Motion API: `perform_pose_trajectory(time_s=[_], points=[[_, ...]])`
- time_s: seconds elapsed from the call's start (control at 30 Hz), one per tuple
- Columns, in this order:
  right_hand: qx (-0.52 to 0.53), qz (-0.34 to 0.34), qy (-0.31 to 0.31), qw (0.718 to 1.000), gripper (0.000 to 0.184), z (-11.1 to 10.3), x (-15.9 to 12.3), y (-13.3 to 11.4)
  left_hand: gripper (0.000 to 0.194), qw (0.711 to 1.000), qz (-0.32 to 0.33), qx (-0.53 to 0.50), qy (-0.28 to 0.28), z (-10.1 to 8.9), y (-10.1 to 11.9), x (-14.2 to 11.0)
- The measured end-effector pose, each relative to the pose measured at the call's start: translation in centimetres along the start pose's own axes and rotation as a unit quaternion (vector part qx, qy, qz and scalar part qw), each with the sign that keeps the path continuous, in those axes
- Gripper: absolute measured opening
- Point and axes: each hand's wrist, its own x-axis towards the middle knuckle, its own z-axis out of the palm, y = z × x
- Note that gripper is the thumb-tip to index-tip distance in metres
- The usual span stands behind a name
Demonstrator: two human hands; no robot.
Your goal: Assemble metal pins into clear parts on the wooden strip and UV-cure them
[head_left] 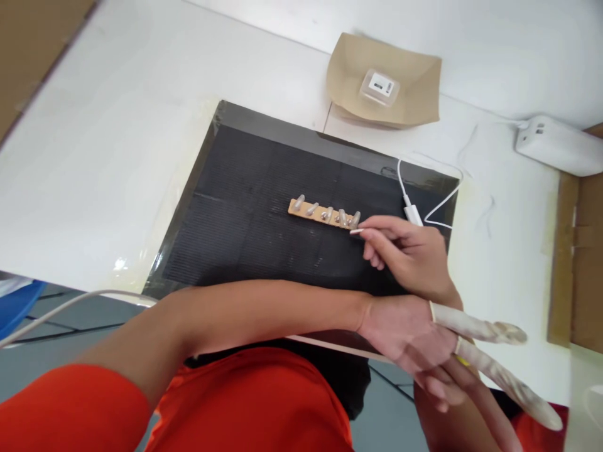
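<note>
A small wooden strip [320, 213] with several little metal pegs lies on a black ribbed mat [245, 207]. My right hand [414, 257] reaches in from the lower right; its thumb and index finger meet in a pinch at the strip's right end, and the other fingers are curled. My left arm, in an orange sleeve, crosses in front of me. My left hand [409, 342] lies flat over my right forearm. Two of its fingers are stretched out to the right, in long stained whitish covers.
A brown paper tray [424, 88] holding a small clear plastic box [379, 86] sits beyond the mat. A white cable plug [413, 215] lies at the mat's right edge, a white adapter [558, 144] farther right, cardboard [579, 251] beside it. The white table's edge runs just before me.
</note>
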Motion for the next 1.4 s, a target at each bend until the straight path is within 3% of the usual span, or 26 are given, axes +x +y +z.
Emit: perform_pose_trajectory(time_s=[0.07,0.17,0.2,0.33,0.47,0.63,0.77,0.93,1.03,1.1,1.2,1.27,1.33,1.4], points=[[0.003,0.000,-0.023,1.000,0.015,0.0,0.0,0.0,0.047,1.000,-0.012,0.000,-0.023,0.3,-0.1,-0.3],[0.017,0.015,0.065,0.998,0.014,0.0,0.0,-0.1,0.051,0.999,-0.018,0.001,-0.036,0.7,-0.3,-0.6],[0.015,0.020,0.069,0.997,0.014,0.0,0.0,-0.2,0.052,0.999,-0.015,0.002,-0.035,0.8,-0.3,-0.6],[0.008,0.022,-0.026,0.999,0.016,0.1,-0.1,-0.6,0.045,0.999,-0.043,-0.011,-0.013,0.7,-0.3,-0.4],[0.022,0.020,0.067,0.997,0.016,0.4,-0.1,-0.7,0.031,0.997,-0.063,0.002,0.041,1.1,-0.2,-0.8],[-0.003,0.007,-0.032,0.999,0.015,0.7,-0.2,-0.7,0.024,0.991,-0.023,0.076,0.104,1.9,0.2,-1.2],[0.015,0.009,0.086,0.996,0.014,0.8,-0.2,-0.6,0.030,0.984,0.007,0.108,0.138,2.0,0.3,-0.8],[-0.010,0.000,-0.018,1.000,0.015,0.9,-0.3,-0.7,0.037,0.975,0.048,0.118,0.185,2.5,0.4,-0.7],[0.008,0.003,0.071,0.997,0.015,0.9,-0.3,-0.7,0.042,0.972,0.049,0.098,0.209,3.1,0.3,-1.0],[0.006,-0.002,0.080,0.997,0.014,1.0,-0.3,-0.7,0.043,0.975,0.025,0.080,0.208,3.2,0.0,-1.2],[-0.011,-0.010,-0.008,1.000,0.013,1.0,-0.4,-0.8,0.040,0.977,-0.002,0.068,0.202,2.7,-0.4,-1.0],[-0.008,-0.007,0.008,1.000,0.014,1.0,-0.4,-0.8,0.039,0.982,-0.032,0.054,0.176,2.0,-0.3,-0.5],[0.004,0.002,0.076,0.997,0.015,1.1,-0.4,-0.7,0.038,0.992,-0.077,0.025,0.099,1.2,0.0,-0.1],[0.007,0.000,0.083,0.996,0.015,1.3,-0.4,-0.8,0.036,0.994,-0.108,0.008,0.010,0.8,0.2,0.1]])
